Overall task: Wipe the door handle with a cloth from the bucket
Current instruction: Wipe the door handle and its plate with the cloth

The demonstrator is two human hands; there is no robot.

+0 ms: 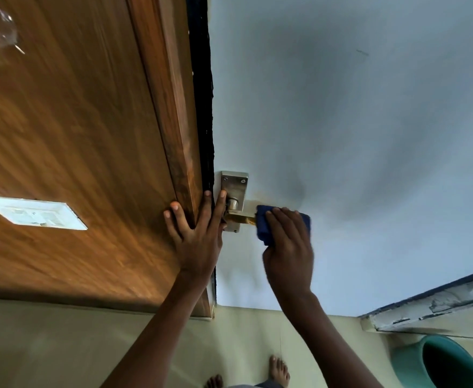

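Note:
A metal door handle (pixel 236 212) on a silver backplate (pixel 233 182) is fixed to the pale blue-white door (pixel 341 135), close to its left edge. My right hand (pixel 288 247) presses a dark blue cloth (pixel 263 228) around the lever's outer end, which is hidden under the cloth. My left hand (pixel 196 228) lies flat with fingers spread across the wooden frame (pixel 173 107) and the door's edge, its index fingertip touching the backplate. A green bucket (pixel 439 362) stands on the floor at the lower right.
A brown wooden panel (pixel 61 135) with a white switch plate (pixel 34 212) fills the left. A worn white ledge (pixel 439 303) juts out above the bucket. My bare feet (pixel 278 371) stand on beige floor tiles (pixel 61 345).

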